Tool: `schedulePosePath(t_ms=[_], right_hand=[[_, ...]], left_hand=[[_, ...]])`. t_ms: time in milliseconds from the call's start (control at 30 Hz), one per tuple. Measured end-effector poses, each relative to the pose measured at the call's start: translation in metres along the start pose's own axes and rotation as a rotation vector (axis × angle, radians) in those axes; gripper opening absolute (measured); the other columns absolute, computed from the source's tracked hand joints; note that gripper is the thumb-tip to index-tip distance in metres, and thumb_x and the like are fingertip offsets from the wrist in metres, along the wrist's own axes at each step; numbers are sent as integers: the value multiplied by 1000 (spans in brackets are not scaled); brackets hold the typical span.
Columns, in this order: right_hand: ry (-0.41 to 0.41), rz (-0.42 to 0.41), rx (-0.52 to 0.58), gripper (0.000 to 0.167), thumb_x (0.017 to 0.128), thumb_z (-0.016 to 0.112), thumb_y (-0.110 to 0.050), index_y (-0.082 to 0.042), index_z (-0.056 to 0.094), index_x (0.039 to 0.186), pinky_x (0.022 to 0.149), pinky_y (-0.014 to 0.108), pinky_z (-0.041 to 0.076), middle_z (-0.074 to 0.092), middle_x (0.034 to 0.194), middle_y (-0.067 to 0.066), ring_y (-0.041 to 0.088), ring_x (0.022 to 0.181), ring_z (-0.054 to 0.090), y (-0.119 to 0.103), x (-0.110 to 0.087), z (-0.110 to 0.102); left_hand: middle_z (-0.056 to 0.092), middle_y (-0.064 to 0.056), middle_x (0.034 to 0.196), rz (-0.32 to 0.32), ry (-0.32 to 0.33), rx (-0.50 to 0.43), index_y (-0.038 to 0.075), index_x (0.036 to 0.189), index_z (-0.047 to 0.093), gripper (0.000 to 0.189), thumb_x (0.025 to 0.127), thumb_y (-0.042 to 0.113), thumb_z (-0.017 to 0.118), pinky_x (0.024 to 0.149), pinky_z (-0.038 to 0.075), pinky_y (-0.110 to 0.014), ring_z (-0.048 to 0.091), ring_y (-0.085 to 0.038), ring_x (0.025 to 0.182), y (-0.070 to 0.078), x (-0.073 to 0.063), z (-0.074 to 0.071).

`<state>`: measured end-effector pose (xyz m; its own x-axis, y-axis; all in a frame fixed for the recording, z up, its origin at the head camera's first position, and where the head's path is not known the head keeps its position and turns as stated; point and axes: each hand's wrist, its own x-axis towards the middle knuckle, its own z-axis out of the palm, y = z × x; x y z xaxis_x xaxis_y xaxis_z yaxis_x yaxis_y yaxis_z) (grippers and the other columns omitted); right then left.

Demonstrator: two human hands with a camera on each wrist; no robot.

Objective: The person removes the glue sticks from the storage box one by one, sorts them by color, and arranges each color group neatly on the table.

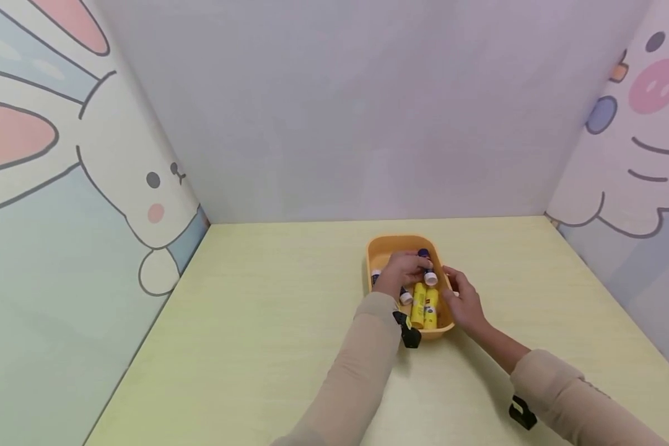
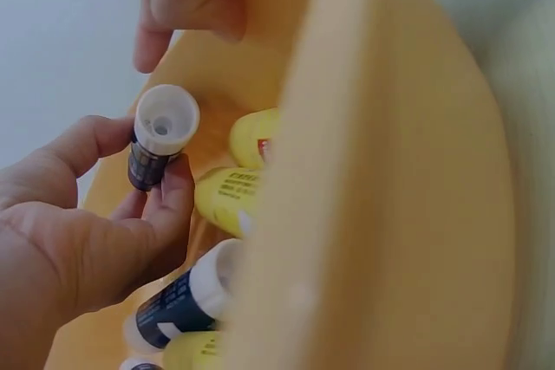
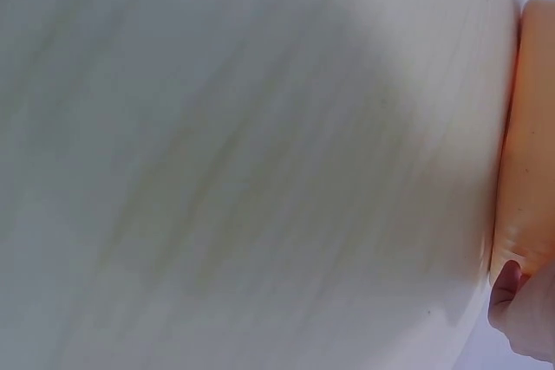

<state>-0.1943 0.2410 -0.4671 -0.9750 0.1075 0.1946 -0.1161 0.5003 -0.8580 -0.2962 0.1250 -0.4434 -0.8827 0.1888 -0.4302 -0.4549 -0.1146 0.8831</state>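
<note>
My left hand [image 1: 404, 269] reaches over an orange plastic bin [image 1: 396, 240] and pinches a dark blue glue stick [image 1: 428, 266] between thumb and fingers. In the left wrist view the white end of this glue stick [image 2: 165, 123] faces the camera, showing a hollow round opening. Two yellow glue sticks [image 1: 418, 306] lie side by side in the bin, with another dark blue glue stick [image 1: 406, 296] beside them. My right hand [image 1: 468, 306] holds the bin's right rim; only part of that hand [image 3: 527, 314] shows in the right wrist view.
The bin stands on a pale wooden table [image 1: 267, 310]. Behind it rises a plain light wall [image 1: 357, 111]. Side panels carry a cartoon rabbit [image 1: 128, 204] at left and a cartoon pig [image 1: 630, 148] at right.
</note>
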Motion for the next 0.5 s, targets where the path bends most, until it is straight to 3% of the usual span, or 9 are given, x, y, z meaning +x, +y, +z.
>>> schedulePosePath(t_ms=[167,500], right_hand=[[-18,30,11,45,93,42,2,3,33,137,88,49,41,47,122,26,35,104,46,0,1,1],[-29,62,8,49,92,42,2,3,30,139,93,53,39,43,128,27,39,112,44,-1,2,-1]], left_hand=[[63,-11,98,22,-7,1,5,125,58,55,73,-8,73,73,53,-36,62,-22,83,3,0,-5],[61,-12,97,79,-12,30,4,128,55,55,75,-5,70,74,52,-37,60,-24,81,19,-16,-19]])
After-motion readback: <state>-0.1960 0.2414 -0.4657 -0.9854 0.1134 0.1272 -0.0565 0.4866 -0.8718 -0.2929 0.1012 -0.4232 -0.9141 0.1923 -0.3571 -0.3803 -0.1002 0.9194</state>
